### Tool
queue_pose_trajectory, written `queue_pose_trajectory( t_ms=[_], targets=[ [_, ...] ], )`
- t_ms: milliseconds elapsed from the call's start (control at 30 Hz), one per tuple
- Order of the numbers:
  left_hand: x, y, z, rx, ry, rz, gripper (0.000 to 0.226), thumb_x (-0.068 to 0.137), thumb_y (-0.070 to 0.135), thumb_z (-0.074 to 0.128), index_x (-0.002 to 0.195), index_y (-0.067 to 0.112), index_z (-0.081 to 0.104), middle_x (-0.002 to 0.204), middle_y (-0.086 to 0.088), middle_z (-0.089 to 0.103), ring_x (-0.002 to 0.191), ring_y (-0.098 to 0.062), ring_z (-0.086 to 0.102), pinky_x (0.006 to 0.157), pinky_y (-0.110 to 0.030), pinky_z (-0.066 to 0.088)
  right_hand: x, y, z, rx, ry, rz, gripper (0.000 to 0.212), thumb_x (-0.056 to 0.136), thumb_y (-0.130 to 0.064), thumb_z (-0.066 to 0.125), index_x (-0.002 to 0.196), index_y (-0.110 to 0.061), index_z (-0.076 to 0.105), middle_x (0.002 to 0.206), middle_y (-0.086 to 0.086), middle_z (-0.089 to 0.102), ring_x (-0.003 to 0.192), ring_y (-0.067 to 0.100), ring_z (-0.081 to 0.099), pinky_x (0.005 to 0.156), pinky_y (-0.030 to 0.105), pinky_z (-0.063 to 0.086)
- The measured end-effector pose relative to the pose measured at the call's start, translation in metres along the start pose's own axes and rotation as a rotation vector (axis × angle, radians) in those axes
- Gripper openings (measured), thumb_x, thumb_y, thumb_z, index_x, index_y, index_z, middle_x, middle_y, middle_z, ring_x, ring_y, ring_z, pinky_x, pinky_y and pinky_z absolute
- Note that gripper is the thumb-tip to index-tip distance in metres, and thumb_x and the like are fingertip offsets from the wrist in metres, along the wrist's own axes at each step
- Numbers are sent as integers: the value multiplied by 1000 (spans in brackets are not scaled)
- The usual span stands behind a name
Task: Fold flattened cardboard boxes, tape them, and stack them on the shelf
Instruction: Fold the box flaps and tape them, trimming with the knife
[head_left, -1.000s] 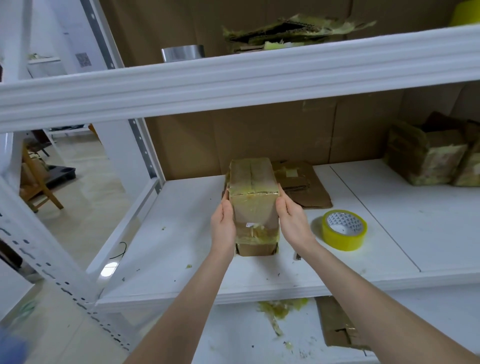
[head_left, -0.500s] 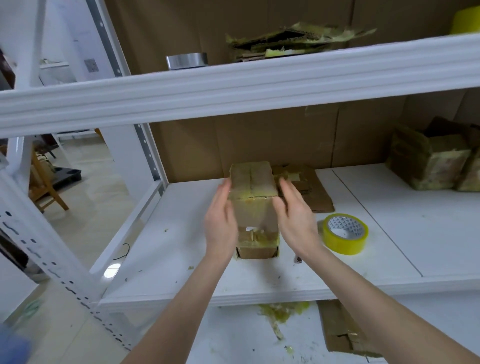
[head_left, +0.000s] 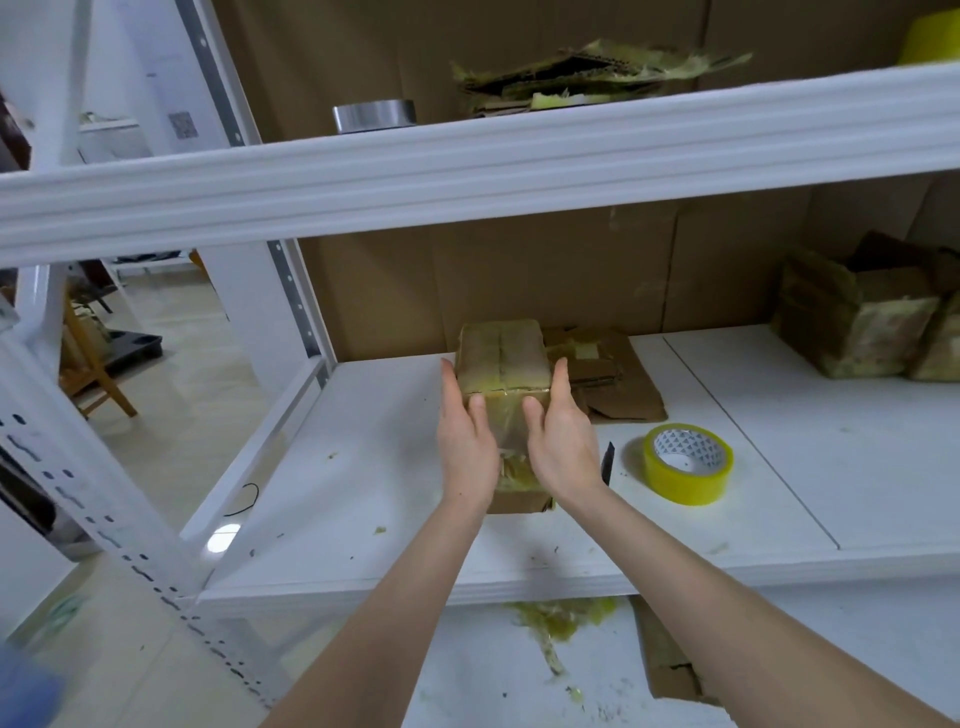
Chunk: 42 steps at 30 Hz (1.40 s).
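Two straight-fingered hands are flanking the box: left hand and right hand touching its sides (tape roll lying at three o'clock).

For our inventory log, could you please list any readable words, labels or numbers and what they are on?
No words or numbers can be read.
On the white post, a square code label: too blurred to read.
On the tape roll core: triangle pattern only.

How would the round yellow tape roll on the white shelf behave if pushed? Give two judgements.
Lying flat on the white shelf, the round yellow tape roll would probably slide rather than roll. Its hollow core suggests it is light.
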<state>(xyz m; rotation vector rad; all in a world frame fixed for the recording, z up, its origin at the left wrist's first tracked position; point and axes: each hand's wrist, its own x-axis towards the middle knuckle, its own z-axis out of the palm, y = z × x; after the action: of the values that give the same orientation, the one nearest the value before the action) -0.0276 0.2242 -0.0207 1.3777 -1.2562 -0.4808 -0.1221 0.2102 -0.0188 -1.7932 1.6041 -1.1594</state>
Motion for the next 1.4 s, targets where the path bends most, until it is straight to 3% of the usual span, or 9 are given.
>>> queue_pose_trajectory(
  t_ms=[167, 333, 467, 533, 667, 867, 1033, 1267, 1400],
  targets=[
    [7, -12, -9, -106, -41, -66, 46, 105, 30, 24, 150, 21, 24, 148, 5, 38, 135, -11, 37, 112, -30, 34, 9, 14, -18, -231, -70, -50, 50, 104, -39, 29, 151, -23, 27, 108, 12, 68, 101, 34, 60, 79, 39, 48],
    [8, -13, -17, -90, -48, -47, 41, 105, 18, 28, 146, 21, 34, 129, 18, 44, 118, 1, 44, 92, -3, 35, 15, 27, -20, -262, -44, -95, 41, 104, -35, 34, 140, -26, 49, 87, 11, 70, 79, 30, 59, 65, 36, 46],
    [5, -19, -27, -167, -117, -130, 41, 105, 20, 27, 145, 28, 37, 134, 18, 46, 124, 0, 43, 96, -8, 36, 10, 34, -25, -31, -30, -84, 36, 102, -24, 43, 136, -23, 54, 98, 8, 74, 87, 24, 66, 77, 40, 54],
    [5, -18, -31, -214, -123, -144, 42, 105, 15, 28, 144, 26, 39, 134, 17, 48, 125, -1, 43, 95, -7, 37, 10, 33, -30, 15, -40, -70, 34, 101, -31, 44, 128, -21, 63, 103, 2, 73, 91, 20, 65, 77, 34, 52],
    [12, -11, -23, -153, -83, -123, 44, 105, 23, 27, 148, 20, 32, 144, 6, 44, 131, -11, 42, 111, -30, 36, 16, 16, -31, -124, -41, -59, 44, 94, -52, 48, 117, -19, 65, 100, 1, 72, 96, 23, 62, 77, 33, 49],
    [1, -15, -23, -95, -133, -257, 45, 105, 33, 21, 137, 12, 45, 125, -3, 55, 121, -20, 50, 92, -24, 39, 17, 31, -31, -21, -85, -67, 20, 97, -22, 54, 105, -15, 71, 93, 4, 73, 82, 19, 69, 79, 40, 57],
    [9, 1, -14, 121, 21, -148, 62, 101, 41, 33, 153, 18, 9, 159, 0, 16, 144, -22, 21, 115, -36, 25, 16, 23, -31, 25, -53, -70, 32, 89, -35, 64, 116, -17, 63, 96, -1, 69, 90, 17, 64, 83, 37, 54],
    [41, 26, -31, 1068, -101, -52, 96, 72, 88, 28, 142, 22, 40, 151, -8, 34, 142, -30, 22, 112, -53, 21, 3, 30, -20, -31, -307, -195, 23, 94, -24, 59, 114, -27, 69, 101, -8, 68, 89, 10, 62, 80, 29, 51],
    [57, 39, -31, 1125, -356, -62, 85, 69, 77, 50, 134, 23, 43, 132, -8, 48, 119, -28, 47, 93, -41, 45, 17, 34, -24, 31, -133, -99, 13, 95, -22, 57, 100, -24, 69, 94, -8, 66, 90, 13, 61, 80, 32, 51]
  ],
)
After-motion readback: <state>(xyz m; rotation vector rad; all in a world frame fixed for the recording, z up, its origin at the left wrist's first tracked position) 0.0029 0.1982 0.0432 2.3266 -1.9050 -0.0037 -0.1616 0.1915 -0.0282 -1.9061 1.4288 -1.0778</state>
